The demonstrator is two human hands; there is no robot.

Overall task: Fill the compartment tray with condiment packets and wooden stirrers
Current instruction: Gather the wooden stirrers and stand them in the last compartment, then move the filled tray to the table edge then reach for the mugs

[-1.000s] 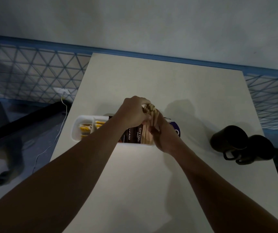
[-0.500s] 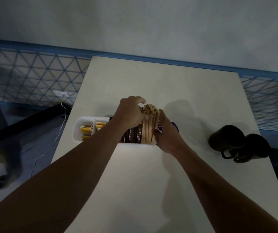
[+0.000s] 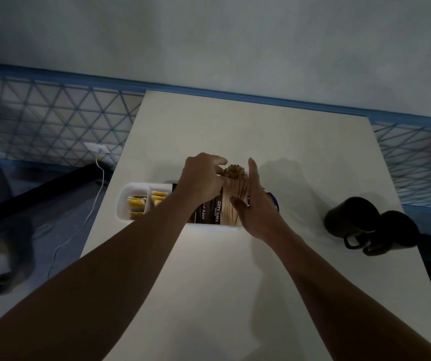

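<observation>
While both hands are on the wooden stirrers [image 3: 235, 198], I read this step as squaring up the bundle in its slot, not fetching more stock. They stand upright, packed tight, in a compartment toward the right end of the white tray [image 3: 124, 204], which sits mid-table [image 3: 235, 295] w/ its long side across my view. The left hand [image 3: 201, 183] comes over the top w/ fingers curled onto the stick tips; light's dim, so I can't be sure whether it's truly pinching a few or just capping them, but it reads as a curled hold. The right hand [image 3: 260, 207] is flat, fingers straight and together, laid against the bundle's right side, thumb across the front, so it grips nothing and only braces. Yellow packets [image 3: 136, 204] fill the two left compartments, and dark CITY CAFE sachets [image 3: 218, 213] stand just left of the sticks. A purple packet [image 3: 274, 204] peeks out behind the right hand, mostly hidden. To do this well, I'd say tap the tips down evenly w/ the left hand while the right palm acts as a wall, so the sticks go vertical and none lean onto the sachets. Light pressure only, since the tray looks light enough to skid. Let go of the top first, then the side, so nothing fans out. Two black mugs [image 3: 350, 217] sit well apart at right, no risk there.
</observation>
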